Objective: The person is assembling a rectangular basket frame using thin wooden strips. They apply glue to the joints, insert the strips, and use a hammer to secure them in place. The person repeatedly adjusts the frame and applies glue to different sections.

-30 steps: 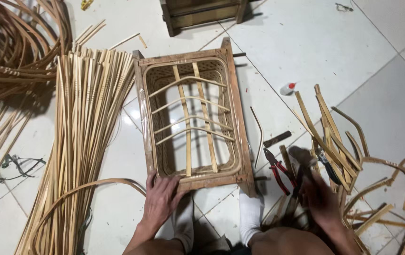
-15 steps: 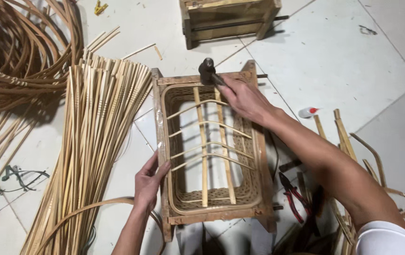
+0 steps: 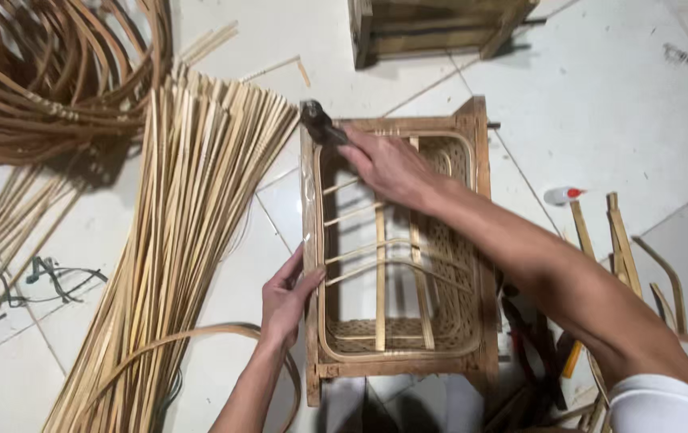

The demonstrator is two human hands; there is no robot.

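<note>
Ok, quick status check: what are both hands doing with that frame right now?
Left hand braces wooden basket frame at its side. Right hand grips dark tool at far corner. Bamboo strips lie alongside, not obstructing.

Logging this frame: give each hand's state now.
Left hand: open, fingers resting on rectangular wooden basket frame.
Right hand: closed on dark metal hammer.

Right hand [image 3: 388, 164] carried hammer [image 3: 320, 124] to frame's [image 3: 472, 128] corner.

A rectangular wooden frame [image 3: 396, 248] with a half-woven rattan basket inside lies flat on the white tiled floor [image 3: 617, 96]; a dark tool [image 3: 321, 124] rests at its far-left corner.
</note>
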